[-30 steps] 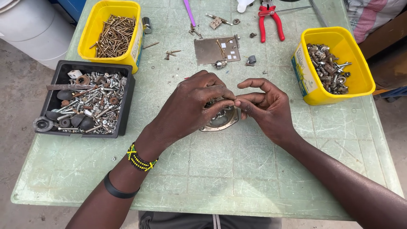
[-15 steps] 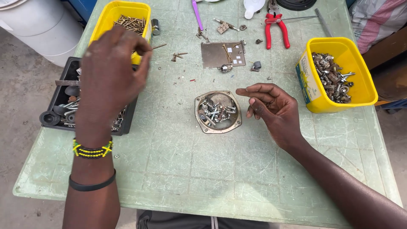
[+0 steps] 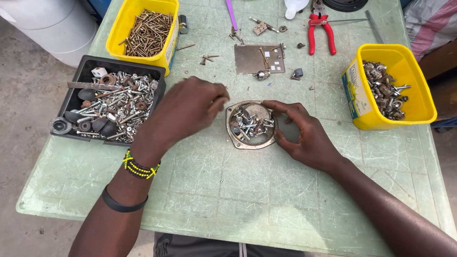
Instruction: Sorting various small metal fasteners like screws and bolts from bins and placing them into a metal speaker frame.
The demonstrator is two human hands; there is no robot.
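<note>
Round metal dish of bolts, right hand touching rim

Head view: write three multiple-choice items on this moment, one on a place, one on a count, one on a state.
1. Where is the round metal dish?
A. Between the hands
B. Inside the black tray
C. Under the pliers

2. How many yellow tubs are on the table?
A. One
B. Two
C. Four

3. What is the right hand doing?
A. Lifting the pliers
B. Resting flat, away from everything
C. Touching the dish's rim

Key: 1 A, the left hand and right hand flank it; 2 B, one far left, one right; 3 C, fingers curl around its edge.
</note>
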